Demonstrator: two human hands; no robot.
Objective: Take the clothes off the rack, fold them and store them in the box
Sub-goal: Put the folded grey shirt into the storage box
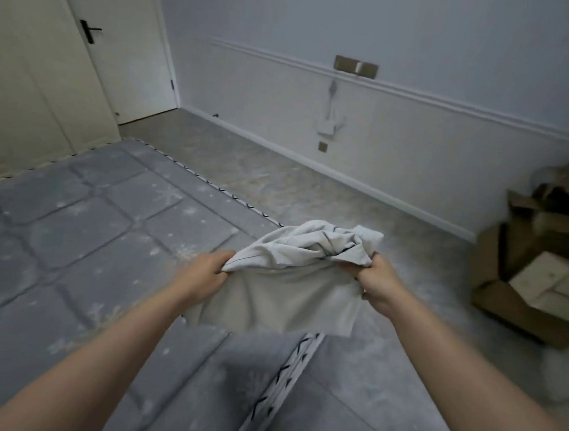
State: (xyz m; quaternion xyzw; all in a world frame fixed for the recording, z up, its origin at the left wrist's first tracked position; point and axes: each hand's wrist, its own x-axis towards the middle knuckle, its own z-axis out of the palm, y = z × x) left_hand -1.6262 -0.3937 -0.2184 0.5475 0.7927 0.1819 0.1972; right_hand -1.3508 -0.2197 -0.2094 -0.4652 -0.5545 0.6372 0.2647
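A white garment (290, 274) with thin dark lines hangs bunched in the air over the corner of the grey mattress (80, 226). My left hand (205, 272) grips its left edge. Its right edge is gripped by my right hand (376, 283). The cloth sags between the two hands and is crumpled on top. An open cardboard box (531, 288) with pale contents stands on the floor at the right. No rack is in view.
The mattress fills the left and bottom of the view, its piped edge (212, 186) running diagonally. Bare floor (310, 184) lies between mattress and white wall. More cardboard is piled at the far right (557, 201). A closed door (121, 45) stands at the back left.
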